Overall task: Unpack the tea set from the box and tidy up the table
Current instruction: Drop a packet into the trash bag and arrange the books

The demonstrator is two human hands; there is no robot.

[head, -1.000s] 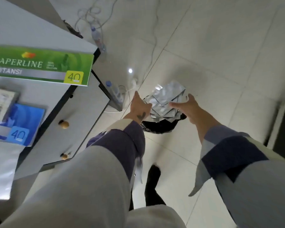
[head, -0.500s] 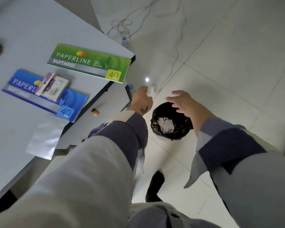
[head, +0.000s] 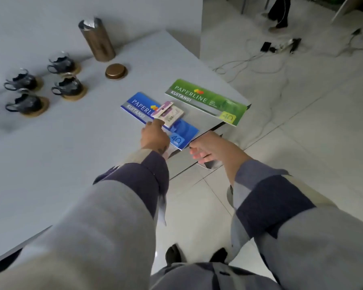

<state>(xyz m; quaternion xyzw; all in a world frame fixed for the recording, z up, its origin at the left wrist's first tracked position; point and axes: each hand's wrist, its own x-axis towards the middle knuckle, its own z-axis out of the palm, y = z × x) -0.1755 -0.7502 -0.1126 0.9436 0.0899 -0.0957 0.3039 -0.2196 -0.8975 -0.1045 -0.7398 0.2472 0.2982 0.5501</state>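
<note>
The left hand (head: pixel 154 135) reaches over the blue booklet (head: pixel 155 117) on the surface (head: pixel 61 153), fingertips at a small packet (head: pixel 169 114); its grip cannot be told. The right hand (head: pixel 210 148) hovers open past the edge. 4 cups (head: pixel 44 84) stand far left.

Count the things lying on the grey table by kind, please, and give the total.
Dark glass cups on round wooden coasters: 4
Bronze cylindrical canister: 1
Bronze round lid: 1
Receipt books, blue and green: 2
Small purple-labelled packet: 1
Total: 9
</note>
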